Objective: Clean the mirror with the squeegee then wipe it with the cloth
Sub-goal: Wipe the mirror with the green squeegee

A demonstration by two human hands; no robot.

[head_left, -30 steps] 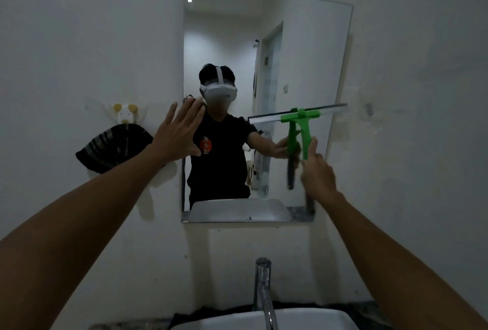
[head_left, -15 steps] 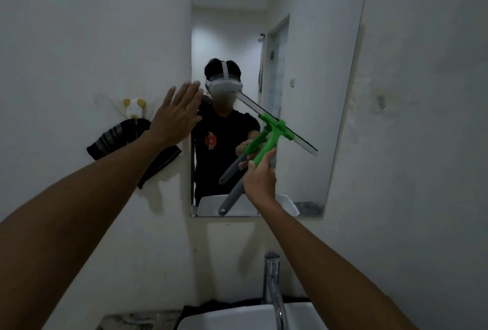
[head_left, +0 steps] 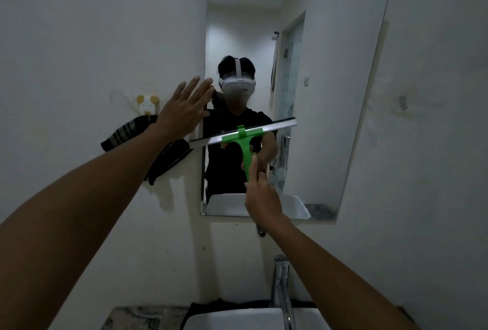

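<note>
Mirror (head_left: pixel 330 65): rectangular, frameless, fixed to a pale wall above the basin.

Squeegee (head_left: pixel 244 142): green handle and head with a long pale blade. The blade lies nearly level across the lower left of the glass, its left end reaching past the mirror's left edge, its right end slightly higher.

Right hand (head_left: pixel 261 197): grip wrapped around the squeegee's handle below the head, index finger laid up along the green stem.

Left hand (head_left: pixel 182 110): flat, fingers spread, empty, raised at the mirror's left edge.

Cloth (head_left: pixel 148 142): dark, striped, hanging from a small wall hook (head_left: pixel 147 104) left of the mirror, partly behind the left forearm.

Tap (head_left: pixel 282 284): chrome, standing over a white basin (head_left: pixel 232 320).
</note>
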